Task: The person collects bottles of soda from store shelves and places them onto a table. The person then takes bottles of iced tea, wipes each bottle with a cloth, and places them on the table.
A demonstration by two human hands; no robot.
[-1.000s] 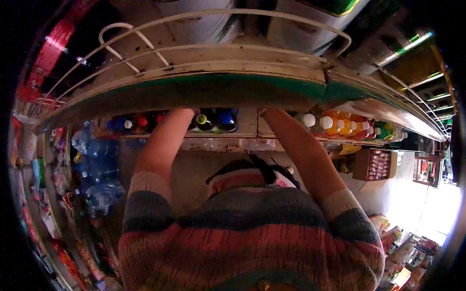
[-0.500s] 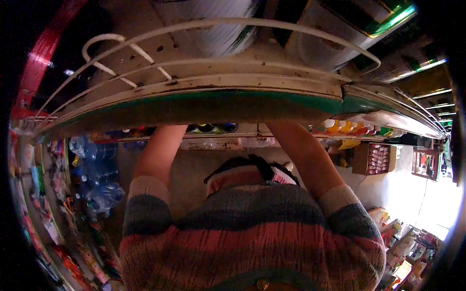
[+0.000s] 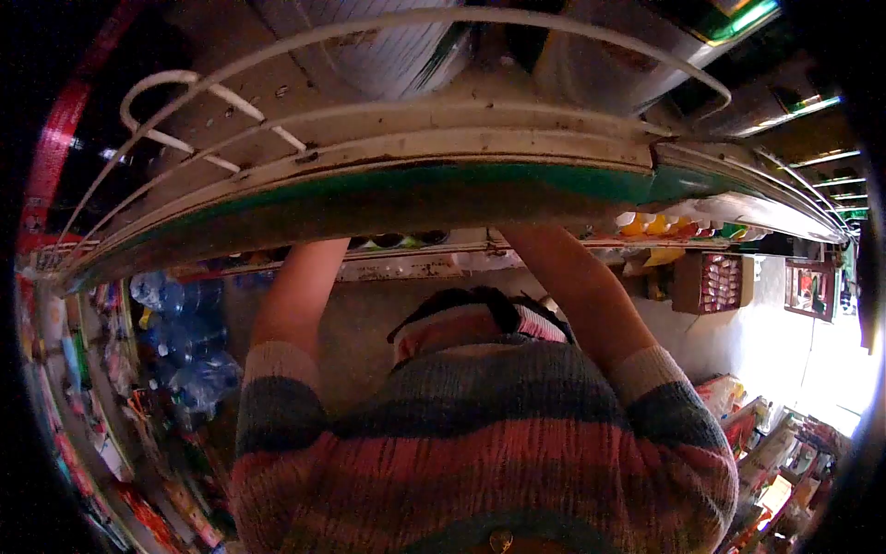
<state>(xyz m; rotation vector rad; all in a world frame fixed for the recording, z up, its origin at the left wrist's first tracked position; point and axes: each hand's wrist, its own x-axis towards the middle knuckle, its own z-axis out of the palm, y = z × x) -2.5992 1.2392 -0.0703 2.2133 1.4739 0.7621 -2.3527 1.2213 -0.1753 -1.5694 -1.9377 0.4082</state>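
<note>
Both of my forearms reach forward under a shelf [image 3: 388,194] with a green edge and a white wire rail. The shelf hides my left hand and my right hand, so what they hold or touch cannot be seen. Dark bottles [image 3: 397,240] stand on the lower shelf just right of my left forearm. Orange bottles [image 3: 657,224] with light caps are on that same level, to the right of my right forearm.
Large containers [image 3: 388,46] stand on the upper shelf behind the rail. Blue plastic bottles [image 3: 194,319] are at the left, beside shelves of packets. An open carton [image 3: 688,284] of small packs sits at the right, near a bright opening.
The view has shifted, and the upper shelf edge now covers more of the lower bottles. My wrists, partly visible a second ago, are now hidden beneath it.
</note>
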